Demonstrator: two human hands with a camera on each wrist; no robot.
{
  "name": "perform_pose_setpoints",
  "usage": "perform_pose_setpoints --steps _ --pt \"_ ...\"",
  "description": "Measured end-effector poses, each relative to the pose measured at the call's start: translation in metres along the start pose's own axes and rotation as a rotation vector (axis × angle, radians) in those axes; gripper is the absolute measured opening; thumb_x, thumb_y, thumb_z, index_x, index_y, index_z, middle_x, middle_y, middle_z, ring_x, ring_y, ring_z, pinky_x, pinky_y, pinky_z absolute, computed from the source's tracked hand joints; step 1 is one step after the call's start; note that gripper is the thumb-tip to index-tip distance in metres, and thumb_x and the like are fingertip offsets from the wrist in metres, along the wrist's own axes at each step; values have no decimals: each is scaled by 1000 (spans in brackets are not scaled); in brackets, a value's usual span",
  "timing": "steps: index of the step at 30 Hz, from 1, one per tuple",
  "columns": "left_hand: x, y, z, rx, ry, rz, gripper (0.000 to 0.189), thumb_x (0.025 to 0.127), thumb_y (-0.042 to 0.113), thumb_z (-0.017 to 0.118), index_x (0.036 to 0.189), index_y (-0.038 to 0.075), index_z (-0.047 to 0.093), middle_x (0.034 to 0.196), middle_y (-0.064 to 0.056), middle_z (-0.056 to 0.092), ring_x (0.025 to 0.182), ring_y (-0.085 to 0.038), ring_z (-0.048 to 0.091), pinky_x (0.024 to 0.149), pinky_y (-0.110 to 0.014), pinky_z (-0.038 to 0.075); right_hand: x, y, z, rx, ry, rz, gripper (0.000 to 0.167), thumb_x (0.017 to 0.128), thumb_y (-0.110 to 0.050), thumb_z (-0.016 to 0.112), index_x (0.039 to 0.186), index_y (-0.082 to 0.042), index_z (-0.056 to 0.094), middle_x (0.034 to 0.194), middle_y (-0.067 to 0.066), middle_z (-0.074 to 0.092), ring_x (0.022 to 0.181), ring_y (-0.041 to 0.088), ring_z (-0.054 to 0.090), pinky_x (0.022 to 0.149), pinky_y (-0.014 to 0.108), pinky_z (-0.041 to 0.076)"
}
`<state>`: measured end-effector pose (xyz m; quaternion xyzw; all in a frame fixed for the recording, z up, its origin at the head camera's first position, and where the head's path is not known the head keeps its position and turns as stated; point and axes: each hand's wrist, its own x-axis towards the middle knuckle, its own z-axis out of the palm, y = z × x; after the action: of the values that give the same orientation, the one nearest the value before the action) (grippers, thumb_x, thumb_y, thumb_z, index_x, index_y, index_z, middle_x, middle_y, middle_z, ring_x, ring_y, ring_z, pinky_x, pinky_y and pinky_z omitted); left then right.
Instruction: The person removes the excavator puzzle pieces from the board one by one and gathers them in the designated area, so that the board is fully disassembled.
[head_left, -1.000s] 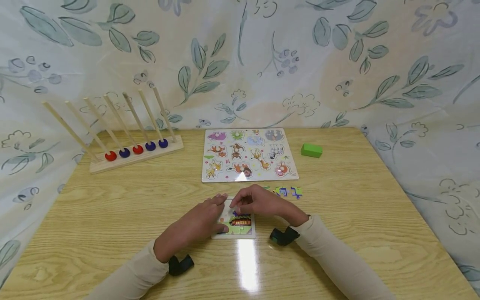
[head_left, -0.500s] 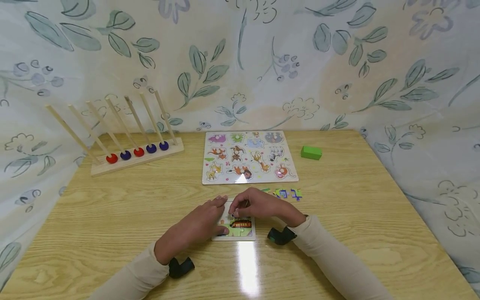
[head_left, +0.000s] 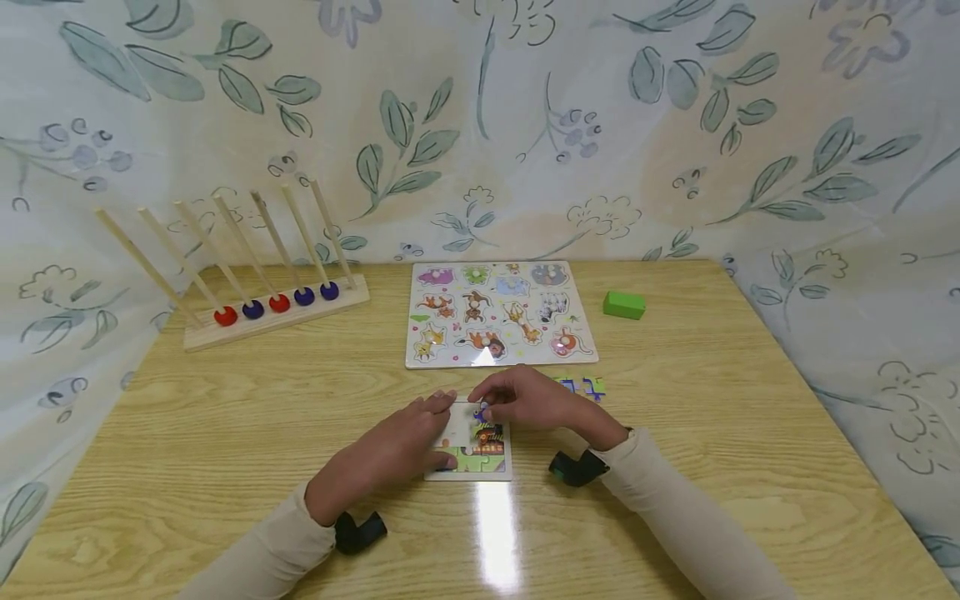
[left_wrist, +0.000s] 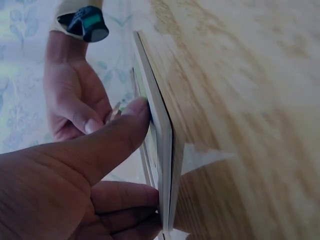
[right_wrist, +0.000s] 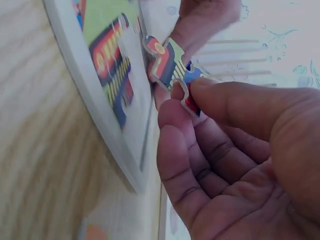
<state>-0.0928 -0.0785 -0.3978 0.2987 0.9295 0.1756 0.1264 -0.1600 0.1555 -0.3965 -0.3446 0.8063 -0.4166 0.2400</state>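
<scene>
A small jigsaw board (head_left: 483, 477) with a pale frame lies before me, its lower and right parts filled with pieces showing green ground and a train. My left hand (head_left: 397, 437) rests on its left side, thumb (left_wrist: 127, 122) pressing the near part and fingers toward the far edge. My right hand (head_left: 536, 400) is over the board's upper right. Between thumb and fingertips it pinches a jigsaw piece (right_wrist: 167, 62) with red, yellow-striped and blue printing. In the right wrist view this piece is tilted and held off the board.
Loose jigsaw pieces (head_left: 592, 387) lie just beyond my right hand. Farther back are an animal peg puzzle (head_left: 498, 287), a green block (head_left: 624, 305) and, at left, a wooden peg stand (head_left: 277, 317) with red and blue beads. A patterned cloth (head_left: 525, 150) hangs behind the table.
My right hand has shifted right and slightly away from me with the jigsaw piece, covering part of the loose pieces. My left hand stays on the board.
</scene>
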Motion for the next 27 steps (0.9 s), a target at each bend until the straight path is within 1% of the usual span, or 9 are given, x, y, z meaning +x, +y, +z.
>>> perform_pose_setpoints --steps 4,8,10,12,14,17,19,22,27 --pt "-3 -5 1 21 12 64 76 85 36 74 139 -9 46 152 -18 35 140 -34 32 109 -44 33 -6 2 -6 -5 28 -1 16 93 -4 65 106 -2 72 96 -1 70 87 10 63 79 27 51" --pt "-2 -8 2 33 15 109 71 86 35 75 136 -8 49 153 -18 33 140 -34 30 109 -44 31 -11 5 -11 -21 32 -10 18 93 -3 63 108 -1 73 101 1 72 86 8 61 76 25 50" --pt "-1 -10 2 14 5 133 68 87 34 74 136 -7 50 154 -16 32 142 -32 28 110 -43 31 -14 6 -13 -26 35 -8 20 94 -3 62 110 -1 72 101 2 72 76 8 58 69 25 48" --pt "1 -11 2 -25 -12 161 58 87 32 74 128 -4 57 155 -15 30 143 -31 25 110 -43 31 -16 8 -14 -35 42 3 21 94 -5 62 112 -1 72 100 1 71 70 8 55 65 24 46" --pt "4 -13 2 -68 -39 187 44 87 31 75 114 -1 62 156 -13 29 144 -29 22 110 -42 30 -19 10 -15 -34 54 21 21 95 -5 61 113 -1 72 99 0 71 69 8 55 64 25 46" --pt "7 -15 1 -119 -88 205 41 86 30 75 112 1 62 157 -13 26 145 -30 19 111 -43 29 -22 12 -18 -18 75 39 22 95 -6 61 114 0 70 100 1 72 77 9 60 69 26 49" --pt "8 -16 1 -126 -117 203 52 86 30 75 124 -2 59 158 -14 24 145 -30 17 111 -43 28 -24 12 -19 4 87 39 23 95 -5 61 115 2 69 102 4 71 83 11 63 72 29 51" --pt "8 -16 1 -130 -146 192 73 86 30 75 144 -3 44 159 -13 21 146 -30 15 112 -44 27 -27 14 -22 18 100 41 21 95 -6 61 113 2 69 102 5 71 84 14 65 72 30 53" --pt "8 -16 1 -145 -170 172 81 86 29 75 149 -3 34 160 -12 17 146 -28 12 112 -43 26 -32 18 -27 -23 106 32 18 94 -6 62 108 -1 72 101 2 71 83 12 63 72 28 52"
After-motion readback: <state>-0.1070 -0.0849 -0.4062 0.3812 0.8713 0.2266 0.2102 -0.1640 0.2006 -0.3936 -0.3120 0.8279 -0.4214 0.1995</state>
